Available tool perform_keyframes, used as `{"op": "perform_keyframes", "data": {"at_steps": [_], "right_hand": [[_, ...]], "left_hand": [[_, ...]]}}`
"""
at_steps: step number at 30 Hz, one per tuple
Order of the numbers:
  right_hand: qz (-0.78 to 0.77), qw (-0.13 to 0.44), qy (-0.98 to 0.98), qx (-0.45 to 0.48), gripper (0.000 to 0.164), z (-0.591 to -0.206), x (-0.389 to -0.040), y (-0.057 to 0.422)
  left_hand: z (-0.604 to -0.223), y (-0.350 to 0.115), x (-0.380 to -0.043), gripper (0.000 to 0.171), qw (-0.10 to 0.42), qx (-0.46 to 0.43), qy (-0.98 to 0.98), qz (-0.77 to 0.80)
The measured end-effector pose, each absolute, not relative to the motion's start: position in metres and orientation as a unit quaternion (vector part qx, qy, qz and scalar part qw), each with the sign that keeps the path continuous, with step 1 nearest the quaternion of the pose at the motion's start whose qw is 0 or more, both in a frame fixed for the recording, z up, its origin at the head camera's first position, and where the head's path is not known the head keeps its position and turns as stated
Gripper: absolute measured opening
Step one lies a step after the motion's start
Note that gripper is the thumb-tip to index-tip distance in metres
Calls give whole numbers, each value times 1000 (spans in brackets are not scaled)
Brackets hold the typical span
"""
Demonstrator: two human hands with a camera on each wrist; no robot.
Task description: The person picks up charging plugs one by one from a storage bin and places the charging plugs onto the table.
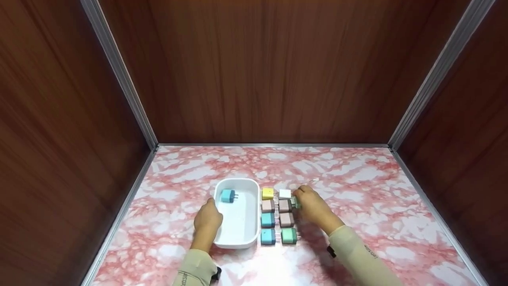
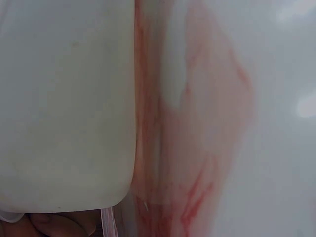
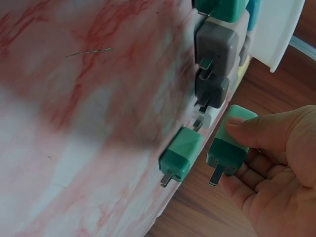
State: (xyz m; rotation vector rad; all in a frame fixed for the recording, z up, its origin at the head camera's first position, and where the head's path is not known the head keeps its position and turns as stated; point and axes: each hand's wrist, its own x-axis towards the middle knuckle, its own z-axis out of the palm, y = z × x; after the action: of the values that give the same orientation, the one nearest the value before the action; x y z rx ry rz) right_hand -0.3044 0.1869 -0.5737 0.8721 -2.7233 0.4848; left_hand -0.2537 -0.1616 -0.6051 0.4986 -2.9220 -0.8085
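Note:
My left hand (image 1: pixel 208 218) grips the left side of a white plastic tub (image 1: pixel 237 243). In the left wrist view, the tub's pale wall (image 2: pixel 64 108) hides most of its fingers (image 2: pixel 61 224). One blue charger plug (image 1: pixel 227 195) lies inside the tub near its far left corner. Over on the right, my right hand (image 1: pixel 313 204) pinches a green charger plug (image 3: pixel 229 143) between thumb and fingers, prongs pointing away from the palm. Close beside it in the right wrist view, a second green charger plug (image 3: pixel 180 153) lies on the table.
Right of the tub, charger plugs stand in two columns: yellow (image 1: pixel 268 193), pink (image 1: pixel 268 205) and blue (image 1: pixel 268 219) ones, then white (image 1: pixel 285 194), pink (image 1: pixel 286 219) and green (image 1: pixel 288 235) ones. Wood-look panels (image 1: pixel 270 71) enclose the marbled table (image 1: pixel 357 178).

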Motion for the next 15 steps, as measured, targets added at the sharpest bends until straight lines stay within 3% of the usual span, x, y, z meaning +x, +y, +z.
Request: {"op": "perform_keyframes", "data": {"at_steps": [9, 15], "right_hand": [[162, 124, -932, 298, 45, -578, -305, 195], [166, 89, -940, 284, 49, -580, -303, 197]], "left_hand": [[-605, -162, -254, 52, 33, 161, -949, -270], [-605, -162, -252, 46, 43, 156, -949, -269]]}}
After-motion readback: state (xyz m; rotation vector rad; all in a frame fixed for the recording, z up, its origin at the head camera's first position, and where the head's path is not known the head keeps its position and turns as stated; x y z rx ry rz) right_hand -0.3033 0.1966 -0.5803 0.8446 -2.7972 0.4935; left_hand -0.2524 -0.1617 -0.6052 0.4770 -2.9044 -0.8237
